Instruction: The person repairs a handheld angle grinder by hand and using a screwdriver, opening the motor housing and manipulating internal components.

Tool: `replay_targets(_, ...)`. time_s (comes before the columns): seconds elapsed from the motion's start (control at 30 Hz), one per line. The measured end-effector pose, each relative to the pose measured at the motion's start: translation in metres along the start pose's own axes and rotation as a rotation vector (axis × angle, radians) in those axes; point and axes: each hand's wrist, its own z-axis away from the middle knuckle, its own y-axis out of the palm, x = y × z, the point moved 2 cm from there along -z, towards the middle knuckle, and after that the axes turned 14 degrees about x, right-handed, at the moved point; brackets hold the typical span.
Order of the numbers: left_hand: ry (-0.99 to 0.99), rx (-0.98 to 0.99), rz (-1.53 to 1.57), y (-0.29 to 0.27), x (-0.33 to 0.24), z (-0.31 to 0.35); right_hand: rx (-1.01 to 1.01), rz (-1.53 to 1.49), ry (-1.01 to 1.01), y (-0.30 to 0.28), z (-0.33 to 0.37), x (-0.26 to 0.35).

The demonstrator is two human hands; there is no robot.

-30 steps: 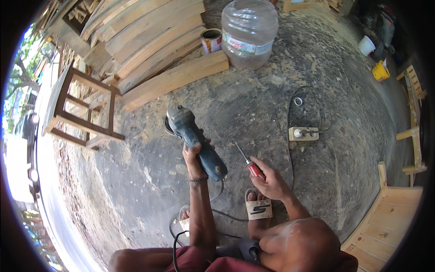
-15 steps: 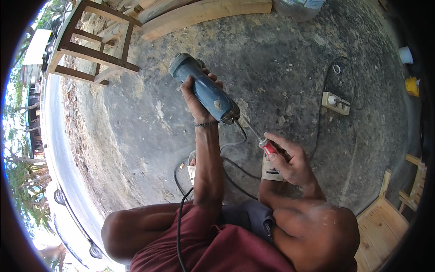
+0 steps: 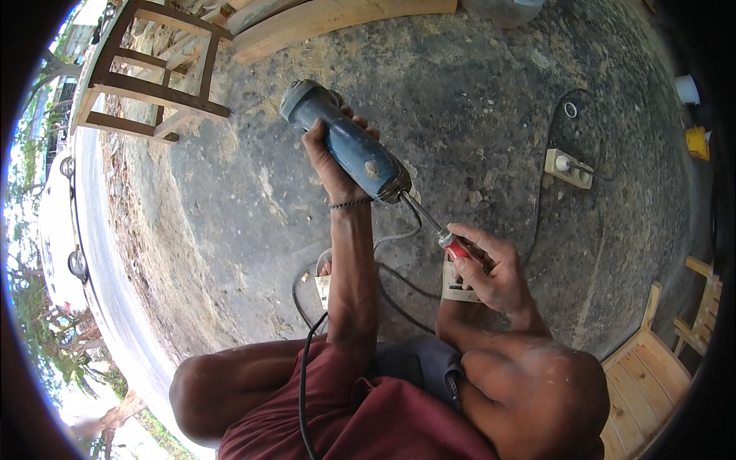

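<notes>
My left hand [image 3: 330,153] is wrapped round the body of a blue corded angle grinder [image 3: 359,156], held tilted with its grey head up and to the left. Whether a disc is fitted does not show. In my right hand [image 3: 494,270] is a screwdriver [image 3: 457,247] with a red and clear handle. Its shaft points up-left and its tip meets the rear end of the grinder, by the spot where the black power cord [image 3: 418,222] comes out. The cord loops down between my feet and over my left thigh.
A white socket strip [image 3: 568,169] with a plug in it lies on the concrete at right. A wooden frame [image 3: 157,84] stands far left, beside timber planks [image 3: 330,27]. Pale slatted wooden furniture [image 3: 644,376] is near right. A yellow container [image 3: 697,143] sits at the far right edge.
The grinder has shifted slightly, and its rear end now meets the screwdriver tip, which was a little apart from it. Both hands keep their grips. Outside, a white vehicle has moved.
</notes>
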Motion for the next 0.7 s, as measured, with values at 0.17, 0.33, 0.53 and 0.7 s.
replay_targets(0.17, 0.017, -0.026, -0.049, 0.001, 0.002, 0.003, -0.03, 0.319, -0.147, -0.002, -0.004, 0.005)
replay_targets(0.33, 0.013, -0.072, -0.078, 0.001, 0.002, 0.002, -0.092, 0.501, -0.18, -0.001, -0.003, 0.008)
replay_targets(0.53, 0.018, -0.055, -0.103, 0.001, 0.004, 0.002, -0.169, 0.636, -0.153, 0.001, 0.0, 0.012)
replay_targets(0.7, 0.021, -0.107, -0.124, 0.0, 0.004, 0.003, -0.234, 0.822, -0.3, -0.003, -0.002, 0.015)
